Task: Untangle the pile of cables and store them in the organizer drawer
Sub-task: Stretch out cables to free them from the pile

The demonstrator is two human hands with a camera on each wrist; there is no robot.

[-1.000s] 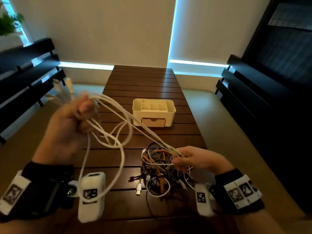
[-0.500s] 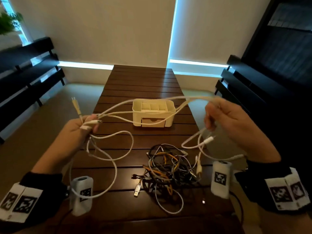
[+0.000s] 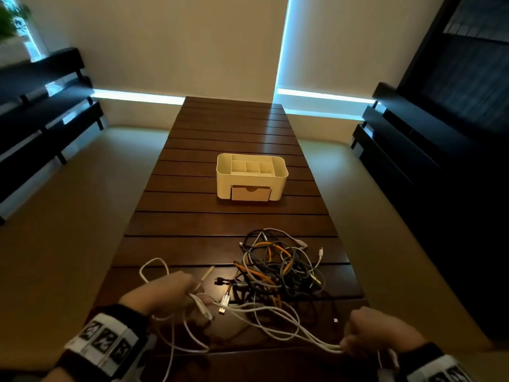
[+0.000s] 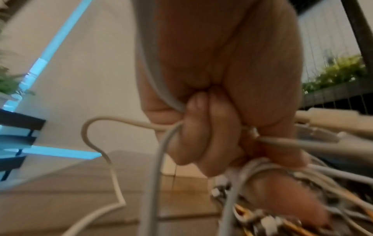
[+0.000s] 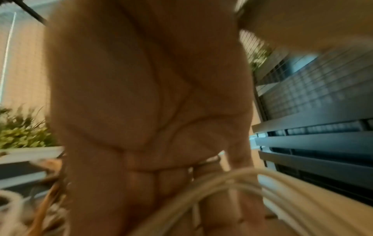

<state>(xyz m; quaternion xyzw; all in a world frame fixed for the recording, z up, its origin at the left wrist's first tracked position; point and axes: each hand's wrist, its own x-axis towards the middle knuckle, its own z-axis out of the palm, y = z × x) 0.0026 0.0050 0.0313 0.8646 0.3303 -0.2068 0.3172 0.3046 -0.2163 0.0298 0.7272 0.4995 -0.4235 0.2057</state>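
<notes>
A tangled pile of black, grey and orange cables (image 3: 278, 267) lies on the near half of the wooden table (image 3: 228, 128). Several white cables (image 3: 278, 319) stretch between my hands just above the near table edge. My left hand (image 3: 170, 295) grips one end of them in a fist (image 4: 203, 131), connectors sticking out past the fingers. My right hand (image 3: 377, 334) grips the other end of the white bundle (image 5: 252, 180). The cream organizer (image 3: 252, 176) stands mid-table beyond the pile, its front drawer (image 3: 250, 193) closed.
Dark benches (image 3: 41, 106) line the left wall and dark shelving (image 3: 440, 133) the right. Bare table boards lie between the pile and the organizer and behind it. A plant (image 3: 11, 17) sits at the top left.
Both hands have dropped from chest height to just above the near table edge, bringing the white cables down with them. The white cables now hang low between the hands, clear of the pile.
</notes>
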